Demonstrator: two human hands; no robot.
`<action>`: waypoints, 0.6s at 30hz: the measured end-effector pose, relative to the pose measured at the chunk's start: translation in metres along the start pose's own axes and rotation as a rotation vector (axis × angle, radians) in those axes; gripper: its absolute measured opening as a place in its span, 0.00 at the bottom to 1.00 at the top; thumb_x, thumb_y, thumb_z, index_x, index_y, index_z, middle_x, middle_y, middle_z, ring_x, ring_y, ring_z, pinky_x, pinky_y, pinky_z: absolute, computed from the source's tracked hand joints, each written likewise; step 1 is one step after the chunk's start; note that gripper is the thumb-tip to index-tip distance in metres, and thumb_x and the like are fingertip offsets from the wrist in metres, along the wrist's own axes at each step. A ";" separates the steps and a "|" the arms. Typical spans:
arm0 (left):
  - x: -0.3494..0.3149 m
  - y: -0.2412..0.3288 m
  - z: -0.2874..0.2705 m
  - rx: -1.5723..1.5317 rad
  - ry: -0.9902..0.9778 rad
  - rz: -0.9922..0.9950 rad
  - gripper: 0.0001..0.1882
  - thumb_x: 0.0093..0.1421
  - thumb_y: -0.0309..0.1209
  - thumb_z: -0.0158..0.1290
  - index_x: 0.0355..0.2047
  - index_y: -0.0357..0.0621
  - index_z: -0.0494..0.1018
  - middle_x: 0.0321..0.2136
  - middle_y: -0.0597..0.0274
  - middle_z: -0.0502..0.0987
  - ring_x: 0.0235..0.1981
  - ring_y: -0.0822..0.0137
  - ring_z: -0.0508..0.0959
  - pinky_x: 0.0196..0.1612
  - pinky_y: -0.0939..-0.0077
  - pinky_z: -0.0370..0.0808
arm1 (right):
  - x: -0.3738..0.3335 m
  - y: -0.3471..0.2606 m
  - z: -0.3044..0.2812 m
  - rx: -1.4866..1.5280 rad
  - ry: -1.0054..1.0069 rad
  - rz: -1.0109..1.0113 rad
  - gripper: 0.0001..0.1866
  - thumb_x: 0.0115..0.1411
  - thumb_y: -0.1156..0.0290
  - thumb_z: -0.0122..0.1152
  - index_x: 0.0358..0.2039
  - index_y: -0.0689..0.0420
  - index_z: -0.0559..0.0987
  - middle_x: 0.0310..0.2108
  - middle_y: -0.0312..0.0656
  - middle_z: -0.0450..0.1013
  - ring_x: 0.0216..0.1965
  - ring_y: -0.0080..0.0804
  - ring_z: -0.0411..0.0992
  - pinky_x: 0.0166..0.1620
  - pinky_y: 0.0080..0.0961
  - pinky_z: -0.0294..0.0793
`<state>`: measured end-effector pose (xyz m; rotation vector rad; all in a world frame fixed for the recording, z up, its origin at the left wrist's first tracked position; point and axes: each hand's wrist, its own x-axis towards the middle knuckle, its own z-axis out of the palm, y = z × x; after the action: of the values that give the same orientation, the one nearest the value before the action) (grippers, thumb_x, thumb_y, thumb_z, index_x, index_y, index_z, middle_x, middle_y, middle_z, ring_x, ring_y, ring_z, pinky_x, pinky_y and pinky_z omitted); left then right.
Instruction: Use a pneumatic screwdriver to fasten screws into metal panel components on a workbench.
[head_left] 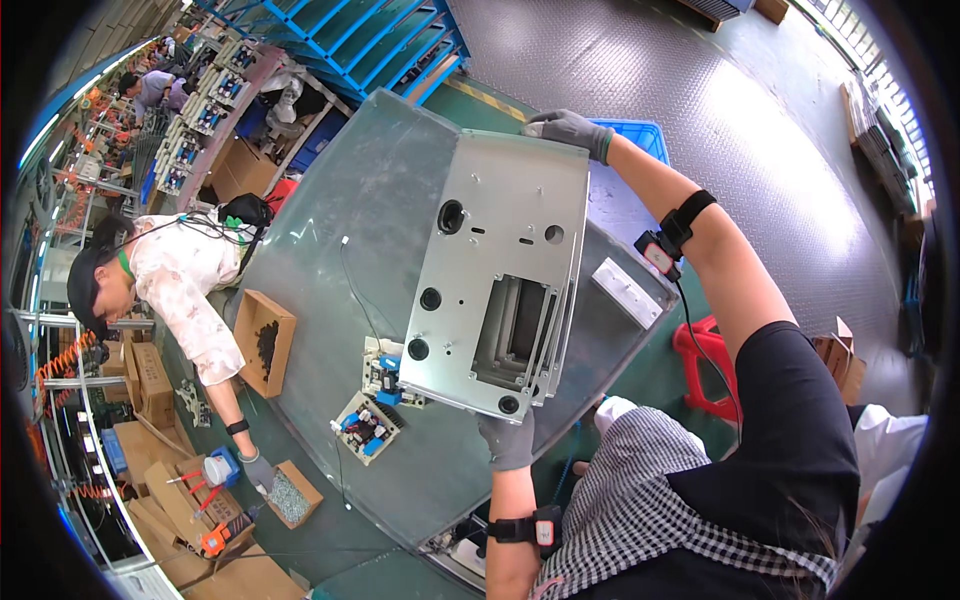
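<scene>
A stack of silver sheet-metal panels (480, 260) lies at a slant across the worktable, with round holes, black grommets and a rectangular cutout showing in the top one. My right hand (572, 132), in a grey glove, grips the far right corner, its fingers bent over the edge. At the near end my gloved left hand (508, 442) holds the stack's lower edge; its fingers are mostly hidden beneath the metal. Two circuit boards with blue parts, one board (365, 427) nearer and another board (382, 375) partly under the panels, sit just left of the stack.
The grey-green table (310, 230) carries a white metal bracket (627, 293) on its right. A co-worker (185, 270) at the left reaches into a box of small screws (292, 497). Beside them is a cardboard box (264, 343) of black parts. A red stool (703, 368) stands right; a blue crate (640, 138) lies beyond.
</scene>
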<state>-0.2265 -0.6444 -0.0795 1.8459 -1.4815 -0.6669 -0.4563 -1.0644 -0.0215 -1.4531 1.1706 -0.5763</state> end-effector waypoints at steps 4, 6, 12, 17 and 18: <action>-0.004 0.022 -0.020 -0.903 0.052 -0.575 0.23 0.61 0.43 0.43 0.53 0.46 0.62 0.49 0.59 0.68 0.48 0.59 0.68 0.56 0.61 0.62 | -0.061 0.001 -0.031 0.002 0.331 -0.127 0.16 0.57 0.62 0.54 0.38 0.63 0.75 0.32 0.34 0.71 0.35 0.20 0.67 0.39 0.18 0.67; -0.010 0.035 -0.029 -1.340 0.059 -0.876 0.22 0.60 0.39 0.46 0.52 0.45 0.63 0.47 0.60 0.69 0.47 0.61 0.69 0.56 0.64 0.60 | -0.120 0.035 -0.028 -0.035 0.483 -0.140 0.14 0.56 0.64 0.55 0.37 0.62 0.75 0.31 0.35 0.71 0.34 0.21 0.67 0.39 0.19 0.67; -0.060 0.045 -0.042 -1.258 -0.045 -0.940 0.17 0.63 0.38 0.39 0.51 0.48 0.63 0.46 0.61 0.67 0.46 0.62 0.68 0.56 0.61 0.63 | -0.303 0.076 0.098 -0.737 0.372 0.129 0.36 0.44 0.52 0.62 0.51 0.58 0.65 0.42 0.56 0.65 0.43 0.51 0.67 0.47 0.39 0.67; -0.074 0.086 -0.021 -1.216 -0.435 -0.825 0.20 0.62 0.40 0.45 0.51 0.43 0.63 0.41 0.61 0.71 0.41 0.65 0.71 0.48 0.67 0.70 | -0.367 0.086 0.115 1.034 0.320 0.362 0.20 0.55 0.65 0.53 0.47 0.58 0.68 0.31 0.36 0.69 0.31 0.25 0.68 0.30 0.25 0.70; -0.076 0.089 -0.020 -1.191 -0.502 -0.810 0.20 0.62 0.40 0.45 0.51 0.43 0.63 0.41 0.61 0.71 0.41 0.65 0.71 0.48 0.67 0.70 | -0.394 0.085 0.121 1.055 0.383 0.340 0.20 0.55 0.65 0.53 0.47 0.58 0.68 0.31 0.36 0.69 0.31 0.25 0.68 0.30 0.25 0.70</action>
<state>-0.2855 -0.5783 0.0000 1.2162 -0.2252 -1.9591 -0.5341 -0.6512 -0.0308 -0.2448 1.0860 -1.0433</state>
